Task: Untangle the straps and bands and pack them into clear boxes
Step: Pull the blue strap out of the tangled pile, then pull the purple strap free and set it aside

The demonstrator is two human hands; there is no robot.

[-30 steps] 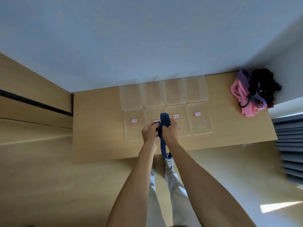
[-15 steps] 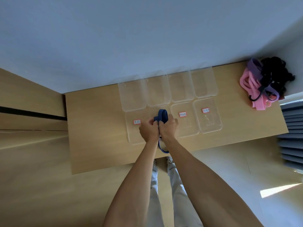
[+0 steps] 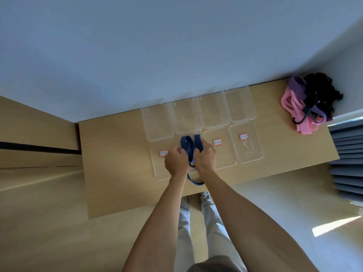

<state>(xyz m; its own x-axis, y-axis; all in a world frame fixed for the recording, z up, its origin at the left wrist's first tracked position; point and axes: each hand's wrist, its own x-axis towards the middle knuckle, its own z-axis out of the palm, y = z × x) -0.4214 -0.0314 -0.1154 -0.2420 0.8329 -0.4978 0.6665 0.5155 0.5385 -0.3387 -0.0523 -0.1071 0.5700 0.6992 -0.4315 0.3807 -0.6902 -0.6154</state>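
**One strap in hand, folding under way; boxing comes next**

Two hands work a single item: a blue elastic strap with fine pale stripes point(image 3: 191, 147). Left hand point(image 3: 175, 161) and right hand point(image 3: 204, 159) sit knuckles-up, side by side, nearly touching, with fingers of both curled round the strap. Above the grip, two folded loops stand up between the hands. Below the grip, a loose tail hangs toward the near table edge and curves back; a small dark fitting shows just under the right hand, probably a hook, too small to confirm.

Directly under the grip lies the near row of clear plastic boxes point(image 3: 246, 147), each with a small red-bordered white label; the one beneath the hands is mostly hidden. Beyond the grip, a second row of clear pieces point(image 3: 158, 122) lies flat, boxes or lids, cannot tell which. Far to the right of the grip, well apart, a tangled pile of pink, purple and black bands point(image 3: 306, 101) sits at the corner of the pale wooden table point(image 3: 110, 163).

Judgement: step in hand is bundling the freed strap into a compact fold. Task is early, since the pile looks largely untouched and the visible boxes appear empty.

Next move calls for:
- gathering the hanging tail into the fold
- keeping the bundle pinched so the elastic does not spring open
- lowering it into the box below the grip
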